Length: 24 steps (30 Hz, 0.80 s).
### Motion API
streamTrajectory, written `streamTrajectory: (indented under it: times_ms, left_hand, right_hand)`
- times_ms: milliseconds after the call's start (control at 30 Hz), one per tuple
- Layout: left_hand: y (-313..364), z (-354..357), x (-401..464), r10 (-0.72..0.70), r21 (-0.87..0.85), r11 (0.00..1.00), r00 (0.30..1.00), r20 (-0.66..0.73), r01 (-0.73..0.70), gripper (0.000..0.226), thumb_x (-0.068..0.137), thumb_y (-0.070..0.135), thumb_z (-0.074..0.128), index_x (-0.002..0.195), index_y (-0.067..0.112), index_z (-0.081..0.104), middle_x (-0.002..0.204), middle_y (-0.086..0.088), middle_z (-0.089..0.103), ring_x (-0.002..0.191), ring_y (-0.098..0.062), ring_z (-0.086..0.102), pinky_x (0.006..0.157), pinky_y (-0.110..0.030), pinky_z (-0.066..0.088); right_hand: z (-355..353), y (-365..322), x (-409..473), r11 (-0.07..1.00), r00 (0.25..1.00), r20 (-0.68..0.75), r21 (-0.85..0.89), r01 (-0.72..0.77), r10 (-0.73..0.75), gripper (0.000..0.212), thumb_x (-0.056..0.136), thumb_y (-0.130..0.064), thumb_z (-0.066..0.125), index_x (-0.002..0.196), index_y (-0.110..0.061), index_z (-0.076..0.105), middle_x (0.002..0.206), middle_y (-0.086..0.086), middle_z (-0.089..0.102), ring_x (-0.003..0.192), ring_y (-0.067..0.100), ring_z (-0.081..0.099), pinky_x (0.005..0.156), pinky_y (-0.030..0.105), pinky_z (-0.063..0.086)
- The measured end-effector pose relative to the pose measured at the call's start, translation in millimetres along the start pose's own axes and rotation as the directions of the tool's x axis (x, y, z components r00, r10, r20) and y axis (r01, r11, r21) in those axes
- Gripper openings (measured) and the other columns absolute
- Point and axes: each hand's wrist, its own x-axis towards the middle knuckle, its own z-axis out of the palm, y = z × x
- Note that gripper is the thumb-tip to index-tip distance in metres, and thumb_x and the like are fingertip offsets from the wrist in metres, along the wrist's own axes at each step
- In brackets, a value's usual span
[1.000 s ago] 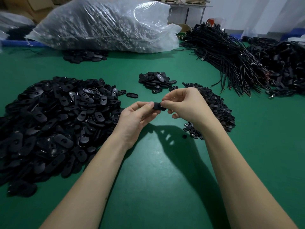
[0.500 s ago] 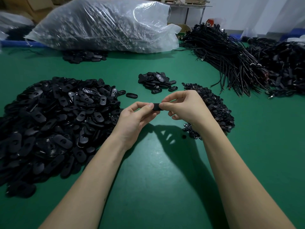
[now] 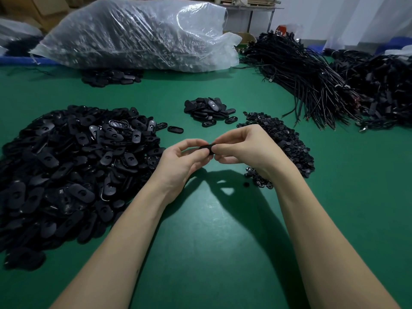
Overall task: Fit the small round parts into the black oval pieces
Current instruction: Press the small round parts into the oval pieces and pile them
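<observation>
On the left of the green worktop (image 3: 211,230) lies a big heap of black oval pieces (image 3: 66,170), its left edge cut off by the frame. Far behind it, a clear plastic bag (image 3: 138,34) is stuffed with parts too blurred to name. Near the middle, the left hand (image 3: 178,161) and right hand (image 3: 247,150) meet above the worktop, both pinching one black oval piece (image 3: 207,148) between thumb and fingertips; each grip is clamped on it. Fingers cover most of the piece, so whether a round part sits in it cannot be told. Beyond the hands is a small pile of oval pieces (image 3: 209,109). Right of the hands lies a heap of small round parts (image 3: 283,139), partly hidden by the right wrist. Far right, bundles of black cords (image 3: 312,79) run out of view.
</observation>
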Motion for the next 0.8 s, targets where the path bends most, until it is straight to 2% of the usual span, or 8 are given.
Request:
streamTrajectory:
  times_ms: [100,200,300,400,533,600,800]
  left_hand:
    - [-2.7,0.7,0.4,0.029,0.066,0.997,1.0,-0.001,-0.029,0.014,0.088,-0.006,0.068,0.092,0.008,0.071,0.09,-0.01,0.078,0.089,-0.021,0.075,0.08,-0.021,0.057]
    - [-3.8,-0.5,0.8,0.052,0.112,0.992,0.999,0.002,-0.052,0.013,0.088,-0.004,0.07,0.094,0.007,0.072,0.095,-0.012,0.078,0.094,-0.024,0.075,0.084,-0.024,0.058]
    - [-6.5,-2.0,1.6,0.072,0.195,0.978,0.997,0.0,-0.071,0.014,0.088,-0.002,0.071,0.096,0.008,0.073,0.096,-0.01,0.078,0.096,-0.024,0.075,0.088,-0.028,0.058]
    - [-9.3,-1.6,2.2,0.09,0.266,0.96,0.996,-0.007,-0.085,0.014,0.088,-0.001,0.072,0.095,0.012,0.073,0.093,-0.008,0.078,0.092,-0.02,0.075,0.083,-0.024,0.058]
    - [-7.2,-4.1,3.0,0.073,0.176,0.981,0.997,0.013,-0.074,0.016,0.086,0.0,0.072,0.098,0.011,0.074,0.097,-0.011,0.078,0.095,-0.023,0.075,0.083,-0.022,0.056]
    - [-6.7,-4.3,2.5,0.069,0.172,0.982,0.997,0.021,-0.072,0.016,0.086,-0.002,0.071,0.098,0.009,0.074,0.097,-0.012,0.078,0.095,-0.023,0.075,0.082,-0.021,0.056]
    - [-7.6,-0.6,2.5,0.093,0.293,0.953,0.995,-0.029,-0.081,0.017,0.088,-0.004,0.071,0.095,0.012,0.073,0.091,-0.008,0.079,0.087,-0.018,0.076,0.077,-0.02,0.056]
  right_hand:
    - [2.6,-1.5,-0.2,0.992,0.999,-0.051,-0.123,-0.004,-0.002,0.007,0.083,-0.007,0.079,0.087,-0.012,0.08,0.077,0.005,0.079,0.076,0.018,0.079,0.083,0.035,0.064]
    - [9.1,-1.9,-0.1,0.967,0.992,-0.114,-0.253,0.015,-0.045,0.006,0.077,-0.012,0.079,0.082,-0.016,0.077,0.07,-0.001,0.077,0.066,0.01,0.076,0.075,0.029,0.064]
    - [10.4,-0.5,-0.3,0.961,0.991,-0.128,-0.275,0.012,-0.049,0.006,0.076,-0.012,0.079,0.08,-0.016,0.076,0.069,-0.002,0.077,0.062,0.008,0.075,0.066,0.023,0.063]
    - [11.2,2.3,0.3,0.955,0.99,-0.131,-0.296,0.008,-0.049,0.005,0.076,-0.013,0.079,0.079,-0.015,0.075,0.066,-0.002,0.076,0.059,0.008,0.074,0.055,0.017,0.056]
    - [12.0,7.1,1.0,0.988,0.993,-0.12,-0.156,0.0,-0.019,0.006,0.08,-0.008,0.078,0.083,-0.01,0.073,0.067,0.003,0.076,0.064,0.014,0.076,0.069,0.027,0.063]
    - [9.8,8.9,1.6,0.994,0.995,-0.103,-0.11,0.001,-0.012,0.006,0.082,-0.005,0.077,0.084,-0.008,0.073,0.068,0.005,0.076,0.066,0.017,0.076,0.07,0.029,0.063]
    - [12.3,10.8,1.8,0.979,0.991,-0.128,-0.204,0.007,-0.033,0.009,0.079,-0.012,0.081,0.083,-0.011,0.073,0.069,0.0,0.076,0.066,0.015,0.077,0.076,0.04,0.066]
